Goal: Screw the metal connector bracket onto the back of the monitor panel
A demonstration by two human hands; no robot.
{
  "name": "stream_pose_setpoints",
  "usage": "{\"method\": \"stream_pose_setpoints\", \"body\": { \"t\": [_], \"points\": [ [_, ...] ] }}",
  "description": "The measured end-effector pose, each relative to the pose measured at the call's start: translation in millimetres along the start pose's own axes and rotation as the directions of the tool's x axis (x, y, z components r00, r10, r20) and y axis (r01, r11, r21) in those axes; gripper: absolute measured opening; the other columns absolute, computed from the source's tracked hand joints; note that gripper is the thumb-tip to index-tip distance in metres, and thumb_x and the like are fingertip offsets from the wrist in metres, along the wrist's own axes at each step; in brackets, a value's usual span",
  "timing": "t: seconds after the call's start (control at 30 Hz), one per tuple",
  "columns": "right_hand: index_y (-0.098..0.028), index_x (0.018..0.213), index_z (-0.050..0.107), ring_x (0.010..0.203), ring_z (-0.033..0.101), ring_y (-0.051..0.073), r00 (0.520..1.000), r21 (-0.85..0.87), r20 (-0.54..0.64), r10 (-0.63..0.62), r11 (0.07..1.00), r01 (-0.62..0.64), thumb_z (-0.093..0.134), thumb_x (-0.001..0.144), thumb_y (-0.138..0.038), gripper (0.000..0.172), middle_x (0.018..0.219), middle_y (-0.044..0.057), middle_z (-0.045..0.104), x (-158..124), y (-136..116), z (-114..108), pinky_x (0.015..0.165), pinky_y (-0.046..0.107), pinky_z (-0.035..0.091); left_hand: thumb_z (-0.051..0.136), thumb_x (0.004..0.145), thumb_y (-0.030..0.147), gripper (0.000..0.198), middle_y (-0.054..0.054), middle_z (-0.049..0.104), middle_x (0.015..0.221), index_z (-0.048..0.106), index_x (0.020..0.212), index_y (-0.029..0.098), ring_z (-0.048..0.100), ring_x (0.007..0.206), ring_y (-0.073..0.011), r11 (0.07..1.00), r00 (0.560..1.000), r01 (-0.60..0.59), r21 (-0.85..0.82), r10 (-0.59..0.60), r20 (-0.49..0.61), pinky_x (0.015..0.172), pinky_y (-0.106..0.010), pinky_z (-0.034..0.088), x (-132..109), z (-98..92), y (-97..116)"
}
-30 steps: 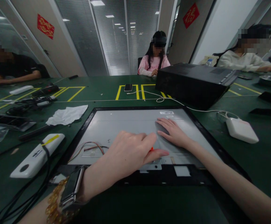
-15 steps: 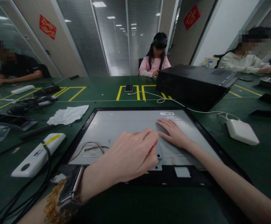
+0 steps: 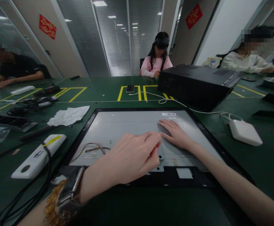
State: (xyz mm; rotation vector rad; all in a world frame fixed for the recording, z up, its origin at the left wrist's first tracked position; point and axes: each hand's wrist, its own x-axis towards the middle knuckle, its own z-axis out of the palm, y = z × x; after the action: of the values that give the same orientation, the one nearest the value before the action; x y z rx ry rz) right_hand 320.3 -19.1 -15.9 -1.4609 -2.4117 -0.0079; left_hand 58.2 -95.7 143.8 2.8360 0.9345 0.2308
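A flat screen panel [image 3: 132, 124] with a silvery back and a black frame lies in front of me on the table. Closed in a pinch, my left hand [image 3: 134, 153] is over the panel's near half. It grips a small red-handled tool, almost wholly hidden by the fingers. Beside those fingers a metal bracket [image 3: 160, 163] with dark holes shows at the panel's near edge. My right hand [image 3: 174, 133] rests flat and open on the silvery back, fingers stretched to the left. Thin coloured wires [image 3: 95, 146] lie on the panel, left of my left hand.
To the left are a white power strip [image 3: 39, 155], black cables [image 3: 36, 185] and a crumpled tissue [image 3: 68, 115]. A big black case [image 3: 193, 84] stands behind the panel at right, a white adapter [image 3: 245, 131] nearer. Several people sit around the green table [image 3: 108, 94].
My left hand has turned slightly at the fingers, and the red bit between them shows less. My right hand stays where it was.
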Motion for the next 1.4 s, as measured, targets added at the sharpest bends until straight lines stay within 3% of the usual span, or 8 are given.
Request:
{"method": "stream_pose_setpoints", "body": {
  "t": [0.17,0.4,0.7,0.9,1.03,1.23,1.4],
  "points": [
    [-0.02,0.14,0.046,0.137,0.041,0.028,1.0,0.002,0.001,0.0,1.0,0.0,0.04,0.097,-0.046,0.051,0.146,0.013,0.049,0.0,-1.3,-1.7,0.115,0.053,0.027,0.038,0.094,0.019,0.014,0.0,0.063,0.088,0.052,0.091,0.018,0.053,0.061,-0.0136,1.0,1.0,-0.008,-0.025,0.008,-0.003,0.054,-0.028,0.033,0.2,-1.0,-0.7],
    [-0.023,0.141,0.045,0.137,0.041,0.029,1.0,0.01,0.004,0.003,1.0,-0.003,0.041,0.096,-0.047,0.051,0.147,0.011,0.048,0.2,-0.1,-1.1,0.114,0.054,0.028,0.034,0.104,0.033,0.03,0.002,0.061,0.065,0.054,0.087,0.018,0.056,0.054,-0.0135,0.994,1.0,0.003,0.111,-0.005,0.011,0.05,-0.027,0.027,0.3,1.3,-6.2],
    [-0.018,0.14,0.046,0.137,0.041,0.028,1.0,0.003,0.002,0.003,1.0,-0.003,0.04,0.097,-0.047,0.052,0.147,0.014,0.049,0.0,0.9,0.8,0.115,0.053,0.026,0.039,0.098,0.022,0.018,0.002,0.06,0.073,0.053,0.088,0.019,0.05,0.056,-0.013,1.0,0.999,-0.016,0.027,0.014,0.046,0.051,-0.027,0.029,1.2,-5.0,-1.7],
    [-0.022,0.141,0.044,0.138,0.041,0.028,1.0,0.009,-0.007,-0.003,1.0,0.003,0.041,0.096,-0.047,0.051,0.147,0.012,0.048,-0.5,1.2,1.1,0.114,0.054,0.027,0.037,0.095,0.018,0.015,0.0,0.061,0.087,0.051,0.089,0.019,0.053,0.065,-0.0137,0.998,0.998,-0.042,-0.049,0.044,0.045,0.056,-0.027,0.034,-0.8,-7.3,-3.0],
    [-0.02,0.141,0.045,0.137,0.041,0.028,1.0,0.008,-0.006,-0.004,1.0,0.004,0.041,0.096,-0.046,0.052,0.147,0.013,0.049,-0.2,0.9,0.7,0.115,0.053,0.027,0.037,0.095,0.017,0.015,-0.001,0.061,0.091,0.051,0.091,0.019,0.053,0.065,-0.0134,0.999,0.998,-0.045,-0.026,0.046,0.039,0.056,-0.027,0.035,-1.7,-6.4,-1.2],
    [-0.023,0.142,0.044,0.137,0.041,0.028,1.0,0.012,-0.007,-0.005,1.0,0.005,0.043,0.095,-0.046,0.052,0.147,0.011,0.049,0.2,1.9,1.4,0.114,0.053,0.028,0.034,0.103,0.033,0.027,0.002,0.057,0.066,0.052,0.092,0.017,0.054,0.054,-0.015,0.988,1.0,0.024,0.155,-0.023,-0.006,0.049,-0.026,0.032,0.5,1.3,-0.2],
    [-0.02,0.14,0.046,0.137,0.041,0.028,1.0,0.01,-0.006,-0.005,1.0,0.005,0.042,0.096,-0.046,0.051,0.146,0.013,0.049,0.0,1.4,1.2,0.114,0.052,0.027,0.035,0.102,0.025,0.023,0.003,0.055,0.061,0.053,0.091,0.017,0.049,0.048,-0.0142,0.986,1.0,-0.003,0.165,0.005,-0.007,0.045,-0.027,0.027,1.8,0.4,-0.6]
  ]
}}
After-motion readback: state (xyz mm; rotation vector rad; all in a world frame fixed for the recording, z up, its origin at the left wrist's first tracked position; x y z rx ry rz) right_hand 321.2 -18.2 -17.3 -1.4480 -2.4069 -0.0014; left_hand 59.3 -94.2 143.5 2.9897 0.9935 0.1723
